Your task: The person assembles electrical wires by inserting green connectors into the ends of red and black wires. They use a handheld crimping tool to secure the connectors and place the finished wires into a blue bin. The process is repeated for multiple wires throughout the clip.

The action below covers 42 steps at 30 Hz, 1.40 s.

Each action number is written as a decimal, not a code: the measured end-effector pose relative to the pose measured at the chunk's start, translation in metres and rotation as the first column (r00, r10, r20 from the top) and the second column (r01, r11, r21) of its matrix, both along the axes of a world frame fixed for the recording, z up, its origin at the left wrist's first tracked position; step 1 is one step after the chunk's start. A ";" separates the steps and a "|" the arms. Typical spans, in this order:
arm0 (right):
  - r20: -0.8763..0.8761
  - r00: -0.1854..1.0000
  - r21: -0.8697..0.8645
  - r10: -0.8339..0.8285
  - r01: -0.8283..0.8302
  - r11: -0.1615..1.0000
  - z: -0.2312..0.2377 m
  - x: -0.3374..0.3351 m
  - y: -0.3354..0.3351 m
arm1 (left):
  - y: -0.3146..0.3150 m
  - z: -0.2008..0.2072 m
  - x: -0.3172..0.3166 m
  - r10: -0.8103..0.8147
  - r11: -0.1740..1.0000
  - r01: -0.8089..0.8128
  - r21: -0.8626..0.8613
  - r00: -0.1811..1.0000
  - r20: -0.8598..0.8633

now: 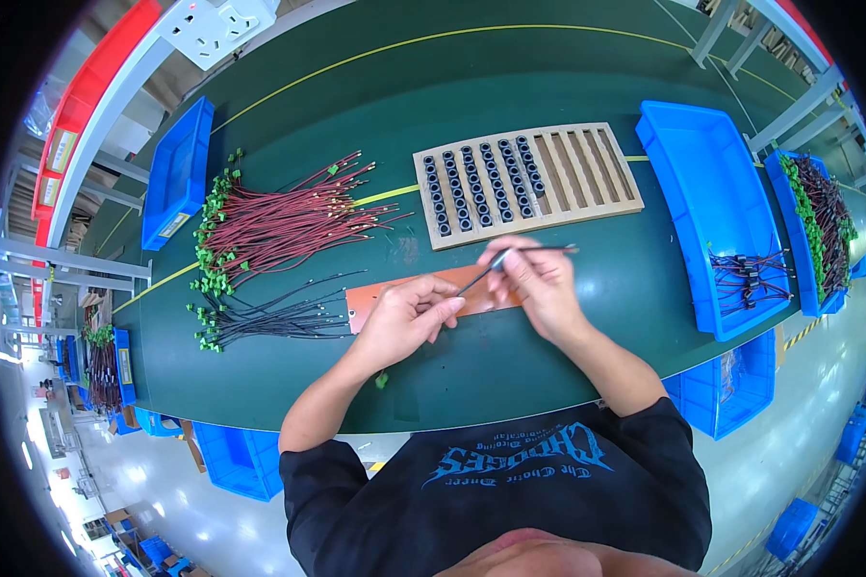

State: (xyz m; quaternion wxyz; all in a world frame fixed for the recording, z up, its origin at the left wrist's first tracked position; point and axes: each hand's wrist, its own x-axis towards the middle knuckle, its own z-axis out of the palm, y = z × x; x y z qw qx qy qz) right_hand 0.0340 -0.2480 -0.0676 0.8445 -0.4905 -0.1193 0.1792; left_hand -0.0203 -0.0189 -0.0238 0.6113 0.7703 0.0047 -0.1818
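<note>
Over an orange board (364,296), my left hand (414,313) pinches a black wire (476,281). The wire runs across to my right hand (539,288), whose fingers are closed on it, and its end sticks out to the right. A small dark piece shows at my right fingertips, too blurred to make out. Just below my left wrist lies a green connector (382,381), perhaps on the same wire. Beyond my hands stands a wooden tray (529,229), with rows of black ring-shaped cores (467,188) in its left slots. Its right slots hold none.
Red wires (289,216) with green connectors lie in a bundle at left, black wires (279,313) nearer me. A blue bin (178,173) stands far left. A large blue bin (707,183) at right holds finished-looking wire pieces (749,279); another bin (806,231) beside it is full of wires.
</note>
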 end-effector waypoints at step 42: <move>0.067 0.991 -0.082 0.119 -0.113 0.990 -0.027 -0.034 0.081 | 0.104 -0.054 -0.041 0.297 0.897 -0.229 -0.378 0.946 0.131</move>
